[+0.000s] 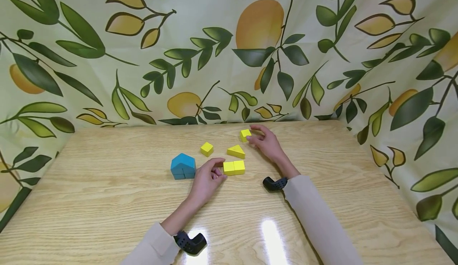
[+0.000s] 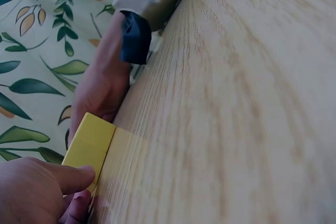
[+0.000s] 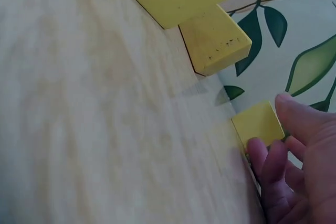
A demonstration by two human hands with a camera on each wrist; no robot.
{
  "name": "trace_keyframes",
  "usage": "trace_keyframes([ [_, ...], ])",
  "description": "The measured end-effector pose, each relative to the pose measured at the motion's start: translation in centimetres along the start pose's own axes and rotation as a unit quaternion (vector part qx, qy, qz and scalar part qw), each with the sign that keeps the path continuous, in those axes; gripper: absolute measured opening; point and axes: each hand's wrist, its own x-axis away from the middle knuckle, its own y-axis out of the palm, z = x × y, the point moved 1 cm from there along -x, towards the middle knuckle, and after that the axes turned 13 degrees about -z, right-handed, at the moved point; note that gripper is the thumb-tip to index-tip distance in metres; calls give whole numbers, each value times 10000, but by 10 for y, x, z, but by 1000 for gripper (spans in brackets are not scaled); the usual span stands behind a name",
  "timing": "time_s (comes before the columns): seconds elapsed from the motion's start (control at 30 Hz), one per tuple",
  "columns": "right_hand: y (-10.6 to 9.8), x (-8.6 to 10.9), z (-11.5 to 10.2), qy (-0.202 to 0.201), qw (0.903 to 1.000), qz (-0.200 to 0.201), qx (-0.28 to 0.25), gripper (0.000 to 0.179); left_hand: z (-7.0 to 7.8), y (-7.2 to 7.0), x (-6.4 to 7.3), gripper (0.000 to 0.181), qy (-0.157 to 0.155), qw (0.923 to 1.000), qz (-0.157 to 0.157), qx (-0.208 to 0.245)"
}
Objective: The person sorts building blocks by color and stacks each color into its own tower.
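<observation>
In the head view, my left hand (image 1: 206,179) holds the left end of two yellow cubes (image 1: 234,168) that stand side by side, touching. The left wrist view has its thumb against the yellow block face (image 2: 90,142). Farther back, my right hand (image 1: 267,143) pinches a single yellow cube (image 1: 245,135) at the table's far side. The right wrist view has that cube (image 3: 257,124) between thumb and fingers. Between the hands lies a yellow triangular block (image 1: 236,151). Another yellow cube (image 1: 206,149) sits to its left, turned cornerwise.
A blue house-shaped group of blocks (image 1: 183,166) stands just left of my left hand. All of it is on a wooden table (image 1: 118,185). A leaf-and-fruit patterned cloth (image 1: 200,74) hangs behind the far edge and along the sides.
</observation>
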Motion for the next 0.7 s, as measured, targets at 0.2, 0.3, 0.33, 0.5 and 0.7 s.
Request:
trace_keyframes([
  [0.2, 2, -1, -1, 27, 9982, -30, 593, 54, 0, 1, -1, 43, -31, 10000, 8, -11],
  [0.3, 3, -1, -2, 80, 9973, 74, 725, 49, 1, 0, 0, 43, -56, 10000, 1, -25],
  [0.33, 3, -1, -2, 92, 9971, 105, 752, 47, 1, 0, 0, 43, -61, 10000, -6, -25],
  [0.5, 3, -2, -1, 131, 9964, 219, 814, 40, 2, 0, 0, 42, -97, 9999, -28, -16],
  [0.7, 4, -1, -1, 66, 9956, 189, 912, 44, 1, 0, 0, 43, -58, 10000, -20, -8],
])
